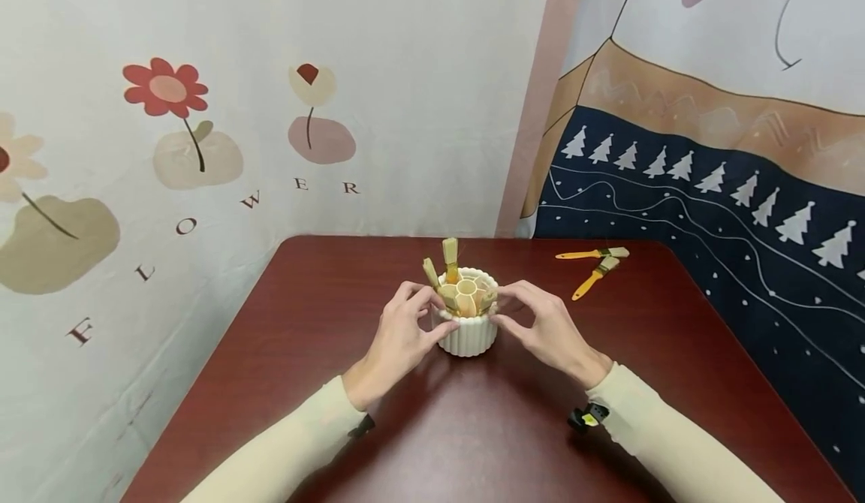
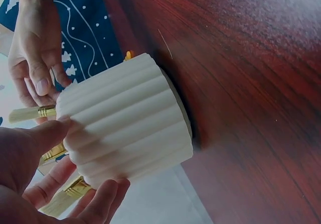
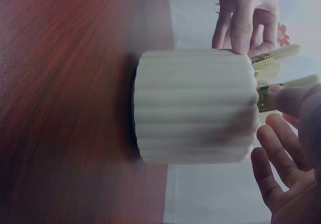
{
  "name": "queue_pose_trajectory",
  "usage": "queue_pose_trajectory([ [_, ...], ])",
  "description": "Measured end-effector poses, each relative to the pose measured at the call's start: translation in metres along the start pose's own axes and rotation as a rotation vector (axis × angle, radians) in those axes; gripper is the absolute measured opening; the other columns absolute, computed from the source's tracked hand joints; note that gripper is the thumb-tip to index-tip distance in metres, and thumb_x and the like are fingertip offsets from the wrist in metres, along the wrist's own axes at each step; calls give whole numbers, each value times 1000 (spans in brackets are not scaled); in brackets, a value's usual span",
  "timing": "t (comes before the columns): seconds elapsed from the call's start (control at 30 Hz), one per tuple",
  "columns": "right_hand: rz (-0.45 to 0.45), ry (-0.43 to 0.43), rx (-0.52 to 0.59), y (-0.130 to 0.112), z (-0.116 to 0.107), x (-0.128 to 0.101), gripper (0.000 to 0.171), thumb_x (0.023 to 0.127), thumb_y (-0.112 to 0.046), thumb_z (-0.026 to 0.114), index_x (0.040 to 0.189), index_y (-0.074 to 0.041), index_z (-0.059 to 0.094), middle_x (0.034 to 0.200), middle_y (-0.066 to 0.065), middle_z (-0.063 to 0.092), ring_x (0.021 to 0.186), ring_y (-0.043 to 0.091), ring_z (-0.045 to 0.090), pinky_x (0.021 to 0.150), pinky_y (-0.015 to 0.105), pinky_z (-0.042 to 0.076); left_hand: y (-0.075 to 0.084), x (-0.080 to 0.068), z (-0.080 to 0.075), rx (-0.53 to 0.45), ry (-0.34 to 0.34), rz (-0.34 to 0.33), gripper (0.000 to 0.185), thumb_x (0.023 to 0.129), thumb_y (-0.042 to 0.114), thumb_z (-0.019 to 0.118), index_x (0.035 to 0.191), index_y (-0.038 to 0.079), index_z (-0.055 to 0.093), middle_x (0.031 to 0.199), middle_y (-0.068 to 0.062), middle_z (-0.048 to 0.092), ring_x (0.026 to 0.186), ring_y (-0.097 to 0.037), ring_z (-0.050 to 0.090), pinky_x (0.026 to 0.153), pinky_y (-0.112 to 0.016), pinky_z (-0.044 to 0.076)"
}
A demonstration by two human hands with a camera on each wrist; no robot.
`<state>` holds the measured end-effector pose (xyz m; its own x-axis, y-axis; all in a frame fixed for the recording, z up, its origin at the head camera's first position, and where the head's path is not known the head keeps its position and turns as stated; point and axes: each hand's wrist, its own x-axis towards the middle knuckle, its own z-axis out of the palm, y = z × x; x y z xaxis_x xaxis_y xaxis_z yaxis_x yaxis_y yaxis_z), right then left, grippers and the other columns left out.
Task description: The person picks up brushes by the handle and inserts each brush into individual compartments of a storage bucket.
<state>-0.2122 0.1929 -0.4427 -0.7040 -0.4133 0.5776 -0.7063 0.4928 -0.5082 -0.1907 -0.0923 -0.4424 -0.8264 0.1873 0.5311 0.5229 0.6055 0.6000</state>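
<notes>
A white fluted brush holder [image 1: 467, 338] with round compartments stands upright on the table. Several flat paintbrushes [image 1: 450, 254] stand in it, bristles up. My left hand [image 1: 399, 332] holds the holder's left front rim. In the left wrist view its thumb lies on the rim and its fingers bend around the brushes to the wall. On the other side my right hand [image 1: 556, 330] is at the right rim, beside a paintbrush [image 1: 488, 300]. Its thumb overlaps a ferrule [image 3: 265, 99] in the right wrist view, fingers spread apart; firm contact cannot be told.
Two paintbrushes with yellow handles lie at the table's back right, one [image 1: 591, 254] behind the other [image 1: 595, 278]. The dark red table [image 1: 324, 285] meets a flower-printed cloth [image 1: 432, 112] at the back and a tree-printed cloth [image 1: 743, 225] on the right.
</notes>
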Motion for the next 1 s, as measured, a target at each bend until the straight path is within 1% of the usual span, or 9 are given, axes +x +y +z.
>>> queue_pose_trajectory([
  [0.1, 30, 5, -6, 4, -4, -7, 50, 94, -3, 97, 139, -15, 80, 126, 3, 84, 102, 19, 84, 92, 37, 72, 0, 0, 1, -9, -14, -14, 34, 88, 16, 105, 103, 7, 75, 113, -18, 67, 106, -37, 81, 98, -50, 73],
  [0.17, 58, -3, -12, 6, -7, -11, 51, 94, -2, 97, 141, -15, 80, 128, 2, 84, 105, 17, 83, 93, 36, 72, 0, 0, 2, -10, -18, -20, 34, 87, 15, 105, 102, 7, 75, 114, -16, 68, 107, -37, 82, 98, -49, 73],
  [0.27, 90, -12, -25, 13, -12, -16, 51, 95, -2, 96, 141, -14, 80, 130, 1, 83, 107, 17, 82, 94, 41, 73, 0, -1, 1, -6, -25, -24, 34, 87, 15, 106, 102, 8, 76, 115, -15, 69, 107, -37, 83, 97, -49, 73],
  [0.4, 124, -28, -61, 25, -20, -20, 51, 96, -2, 95, 143, -13, 79, 133, 2, 83, 108, 21, 82, 94, 51, 72, -1, 0, 0, -5, -26, -20, 34, 87, 15, 105, 102, 8, 75, 115, -15, 69, 104, -35, 83, 97, -49, 73],
  [0.63, 217, -53, -132, 53, -40, -28, 52, 99, -5, 93, 147, -15, 78, 138, 6, 80, 115, 32, 81, 99, 56, 69, 0, 1, -3, -17, -39, -44, 35, 86, 14, 106, 104, 8, 77, 115, -13, 69, 106, -33, 83, 100, -43, 72],
  [0.77, 255, -60, -183, 68, -54, -34, 51, 100, -6, 92, 149, -15, 77, 139, 8, 80, 117, 34, 80, 100, 59, 68, 1, 0, -4, -20, -27, -35, 35, 85, 13, 107, 104, 8, 77, 115, -12, 69, 103, -32, 83, 98, -43, 73],
  [0.9, 290, -58, -228, 84, -68, -39, 50, 102, -7, 91, 149, -11, 76, 136, 13, 79, 114, 36, 77, 99, 62, 67, 0, 0, -3, -21, -28, -24, 36, 84, 13, 107, 103, 7, 77, 115, -12, 69, 105, -32, 83, 98, -42, 73],
  [1.0, 338, -75, -236, 96, -77, -40, 49, 104, -9, 89, 151, -8, 74, 138, 18, 75, 116, 38, 74, 103, 65, 66, -1, 1, -4, -27, -29, -25, 36, 84, 13, 107, 103, 7, 77, 115, -12, 69, 106, -32, 82, 99, -42, 73],
])
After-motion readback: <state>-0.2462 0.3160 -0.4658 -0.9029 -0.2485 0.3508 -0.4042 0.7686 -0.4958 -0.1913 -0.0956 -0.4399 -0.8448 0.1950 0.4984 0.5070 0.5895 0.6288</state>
